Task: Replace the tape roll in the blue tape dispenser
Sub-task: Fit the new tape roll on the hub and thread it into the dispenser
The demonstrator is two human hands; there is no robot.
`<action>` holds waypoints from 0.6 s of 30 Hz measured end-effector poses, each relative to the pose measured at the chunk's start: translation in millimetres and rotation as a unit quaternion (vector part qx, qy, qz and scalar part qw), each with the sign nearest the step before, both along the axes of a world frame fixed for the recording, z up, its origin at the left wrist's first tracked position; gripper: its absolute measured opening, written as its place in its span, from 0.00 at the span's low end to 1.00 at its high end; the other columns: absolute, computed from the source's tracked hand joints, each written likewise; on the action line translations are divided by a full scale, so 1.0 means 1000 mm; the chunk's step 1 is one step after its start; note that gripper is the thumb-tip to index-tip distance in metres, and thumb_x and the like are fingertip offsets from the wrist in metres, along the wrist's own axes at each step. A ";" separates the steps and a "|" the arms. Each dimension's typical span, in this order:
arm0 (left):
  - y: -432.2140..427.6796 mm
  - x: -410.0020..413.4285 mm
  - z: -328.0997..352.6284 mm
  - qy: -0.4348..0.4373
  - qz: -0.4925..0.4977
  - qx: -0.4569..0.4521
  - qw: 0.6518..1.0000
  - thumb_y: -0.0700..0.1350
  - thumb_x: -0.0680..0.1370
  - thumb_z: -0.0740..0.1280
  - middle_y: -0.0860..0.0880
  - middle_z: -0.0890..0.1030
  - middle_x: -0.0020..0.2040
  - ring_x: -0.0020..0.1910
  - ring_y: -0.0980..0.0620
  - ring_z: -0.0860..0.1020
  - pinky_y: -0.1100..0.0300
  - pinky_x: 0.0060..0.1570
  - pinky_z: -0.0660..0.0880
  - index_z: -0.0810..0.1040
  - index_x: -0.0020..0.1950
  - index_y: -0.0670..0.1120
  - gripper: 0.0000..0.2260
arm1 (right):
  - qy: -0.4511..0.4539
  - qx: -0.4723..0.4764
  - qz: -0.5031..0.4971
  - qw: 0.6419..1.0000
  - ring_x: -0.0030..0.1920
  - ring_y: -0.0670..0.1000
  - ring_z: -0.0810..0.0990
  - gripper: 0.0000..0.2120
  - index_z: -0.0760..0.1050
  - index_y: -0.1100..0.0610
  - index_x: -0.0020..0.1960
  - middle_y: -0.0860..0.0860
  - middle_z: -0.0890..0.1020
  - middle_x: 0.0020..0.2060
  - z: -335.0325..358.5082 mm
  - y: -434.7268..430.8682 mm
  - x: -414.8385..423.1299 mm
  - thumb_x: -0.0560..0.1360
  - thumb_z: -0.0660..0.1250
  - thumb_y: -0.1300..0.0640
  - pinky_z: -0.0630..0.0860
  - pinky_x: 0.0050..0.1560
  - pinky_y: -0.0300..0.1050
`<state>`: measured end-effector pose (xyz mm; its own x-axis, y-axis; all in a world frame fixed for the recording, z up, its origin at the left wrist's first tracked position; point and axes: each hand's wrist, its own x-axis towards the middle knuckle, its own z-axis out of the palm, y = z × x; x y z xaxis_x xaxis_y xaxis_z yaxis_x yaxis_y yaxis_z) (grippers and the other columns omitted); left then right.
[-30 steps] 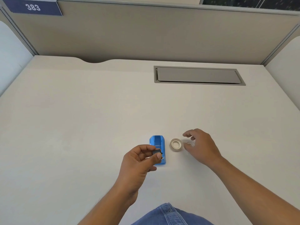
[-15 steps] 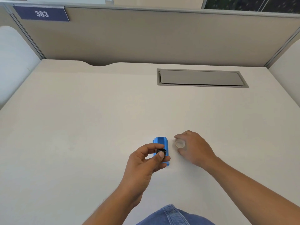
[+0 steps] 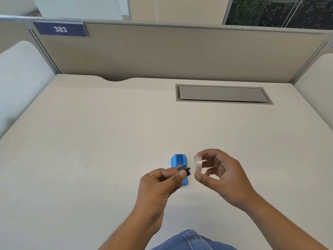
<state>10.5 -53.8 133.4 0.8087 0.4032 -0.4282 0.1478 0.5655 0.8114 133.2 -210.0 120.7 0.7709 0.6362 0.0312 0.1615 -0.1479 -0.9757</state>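
Two bare hands work over a pale desk [image 3: 90, 159] inside a cubicle. The left hand [image 3: 158, 186] pinches a small black spool [image 3: 183, 168] between thumb and forefinger, its grip narrow and closed on that piece, held just above the desk. The right hand [image 3: 221, 175] holds a clear tape roll [image 3: 197, 166] on edge, thumb below and fingertips above, so its grip is closed on the roll; the roll's flat face points left toward the spool. Spool and roll sit near each other with a small gap between them.

Beneath and just behind the spool lies the blue dispenser [image 3: 178, 160], flat on the desk with its open cavity facing up. Its long side runs from near to far, and the left thumb and spool cover part of its near end. It sits in the near middle of the desk, left of the roll.

Farther back, right of centre, a grey cable hatch [image 3: 222, 94] is set flush in the desk. A beige partition [image 3: 162, 51] closes off the far edge, with a dark blue plate [image 3: 60, 29] reading 383 at its upper left. White side panels [image 3: 21, 78] stand at the left and right. A bit of blue denim [image 3: 191, 240] shows at the near edge between the forearms.
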 end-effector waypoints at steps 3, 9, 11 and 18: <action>-0.003 -0.002 0.003 -0.005 -0.004 0.019 1.000 0.47 0.60 0.79 0.41 0.87 0.47 0.51 0.45 0.85 0.59 0.47 0.80 0.86 0.35 0.44 0.09 | 0.002 0.010 0.028 1.000 0.50 0.53 0.83 0.20 0.80 0.48 0.56 0.49 0.84 0.52 0.008 -0.001 -0.010 0.67 0.79 0.61 0.80 0.45 0.41; -0.006 -0.006 0.005 0.008 -0.013 0.033 0.999 0.45 0.61 0.79 0.41 0.87 0.46 0.51 0.42 0.84 0.55 0.52 0.79 0.85 0.43 0.39 0.15 | -0.006 -0.016 0.052 0.998 0.51 0.52 0.83 0.21 0.80 0.47 0.57 0.46 0.85 0.52 0.013 -0.001 -0.020 0.67 0.79 0.61 0.79 0.47 0.40; -0.006 -0.008 0.005 0.012 -0.016 0.040 0.999 0.46 0.62 0.78 0.41 0.87 0.46 0.51 0.42 0.84 0.56 0.51 0.79 0.85 0.43 0.40 0.13 | -0.004 -0.015 0.052 0.999 0.51 0.52 0.84 0.21 0.80 0.47 0.58 0.46 0.85 0.52 0.014 0.000 -0.022 0.67 0.79 0.60 0.80 0.46 0.40; -0.007 -0.012 0.004 0.017 -0.031 0.029 0.999 0.50 0.68 0.76 0.40 0.87 0.48 0.52 0.42 0.84 0.56 0.53 0.79 0.86 0.45 0.42 0.13 | 0.012 -0.024 0.042 0.999 0.50 0.52 0.84 0.22 0.80 0.44 0.58 0.45 0.85 0.53 0.013 0.002 -0.029 0.67 0.80 0.57 0.80 0.45 0.41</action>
